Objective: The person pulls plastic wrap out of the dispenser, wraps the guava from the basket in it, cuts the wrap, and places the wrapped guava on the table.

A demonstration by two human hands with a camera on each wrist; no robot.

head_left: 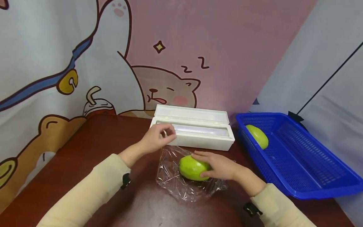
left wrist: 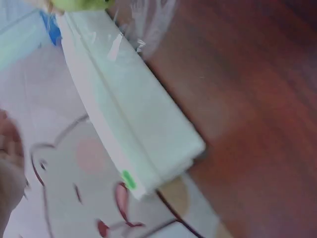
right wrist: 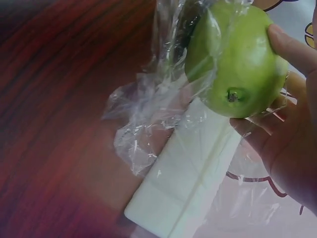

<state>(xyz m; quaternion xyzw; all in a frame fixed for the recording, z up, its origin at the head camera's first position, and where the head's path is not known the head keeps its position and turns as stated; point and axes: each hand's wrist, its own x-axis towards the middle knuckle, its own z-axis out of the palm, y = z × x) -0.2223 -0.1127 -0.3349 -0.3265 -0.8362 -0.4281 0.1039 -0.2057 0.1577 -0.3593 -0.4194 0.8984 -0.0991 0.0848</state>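
My right hand (head_left: 219, 165) grips a smooth, oval green fruit, perhaps a mango (head_left: 190, 169), its thumb and fingers around one end. In the right wrist view the fruit (right wrist: 235, 62) shows its stem scar, with the thumb on one side. Crinkled clear cling film (head_left: 177, 189) spreads under and around the fruit on the table. Up and to the left, my left hand (head_left: 157, 137) hovers before the white cling film box (head_left: 198, 142), its fingers loosely bent with a gap to the thumb. I see nothing between them.
The box's lid (head_left: 193, 114) stands raised behind a roll of film (head_left: 201, 130). On the right is a blue plastic basket (head_left: 283, 176) with another green fruit (head_left: 257, 136) inside. A printed cartoon cloth (head_left: 227, 41) hangs behind the dark red-brown table (head_left: 141, 205).
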